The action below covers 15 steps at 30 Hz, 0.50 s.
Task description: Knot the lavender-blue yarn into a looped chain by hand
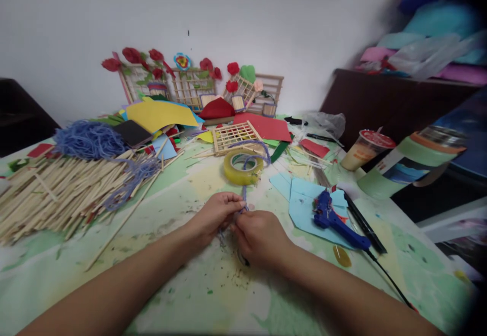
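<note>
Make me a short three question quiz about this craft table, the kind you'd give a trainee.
1. True or false: the tape roll lies on the table beyond both hands.
2. Multiple choice: what lies on the light blue paper beside the right hand? A. scissors B. a blue glue gun C. a phone
3. Fill the gap: the left hand and the right hand pinch a strand of blue ____.

Key
1. True.
2. B, the blue glue gun.
3. Yarn: the blue yarn runs from the fingers up toward the tape roll.
</note>
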Each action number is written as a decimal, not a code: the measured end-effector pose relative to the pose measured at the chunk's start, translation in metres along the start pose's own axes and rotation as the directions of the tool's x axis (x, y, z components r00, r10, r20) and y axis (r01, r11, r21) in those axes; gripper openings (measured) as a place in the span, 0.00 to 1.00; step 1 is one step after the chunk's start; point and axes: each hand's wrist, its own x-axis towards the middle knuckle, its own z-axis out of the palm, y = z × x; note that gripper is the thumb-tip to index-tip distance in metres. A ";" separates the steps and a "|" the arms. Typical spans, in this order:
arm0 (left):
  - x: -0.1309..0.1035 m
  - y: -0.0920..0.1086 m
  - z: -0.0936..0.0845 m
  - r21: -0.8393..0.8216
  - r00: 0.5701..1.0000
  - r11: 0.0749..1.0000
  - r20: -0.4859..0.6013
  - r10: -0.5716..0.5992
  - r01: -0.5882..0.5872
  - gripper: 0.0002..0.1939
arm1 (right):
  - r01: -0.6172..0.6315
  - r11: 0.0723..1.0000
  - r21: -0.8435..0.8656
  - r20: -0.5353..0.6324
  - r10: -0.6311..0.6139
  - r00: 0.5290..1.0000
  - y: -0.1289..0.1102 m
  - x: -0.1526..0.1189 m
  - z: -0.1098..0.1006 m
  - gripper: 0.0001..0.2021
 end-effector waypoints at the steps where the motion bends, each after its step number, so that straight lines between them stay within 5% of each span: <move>1: 0.000 0.000 0.000 -0.010 1.000 1.000 -0.007 0.009 -0.009 0.12 | -0.002 0.999 0.034 -0.012 0.003 1.000 0.000 -0.001 -0.001 0.11; 5: -0.001 0.000 0.002 -0.073 0.999 0.996 -0.030 0.038 -0.040 0.11 | 0.014 0.928 0.373 -0.213 0.071 0.975 0.003 -0.001 -0.005 0.12; 8: -0.002 -0.001 0.004 -0.060 0.997 0.995 -0.017 0.074 -0.075 0.09 | -0.015 0.727 0.687 -0.335 0.336 0.880 0.009 0.005 -0.003 0.11; 11: -0.002 -0.001 0.004 -0.066 0.996 0.994 0.005 0.085 -0.085 0.10 | -0.096 0.316 0.944 -0.094 0.537 0.838 0.017 0.015 0.006 0.11; 13: -0.003 0.000 0.005 -0.058 0.997 0.995 0.008 0.079 -0.079 0.10 | -0.137 0.030 0.990 0.100 0.535 0.839 0.020 0.020 0.012 0.12; 15: -0.003 0.000 0.005 -0.033 0.996 0.996 0.001 0.088 -0.088 0.11 | -0.164 -0.143 0.976 0.215 0.513 0.831 0.021 0.023 0.014 0.14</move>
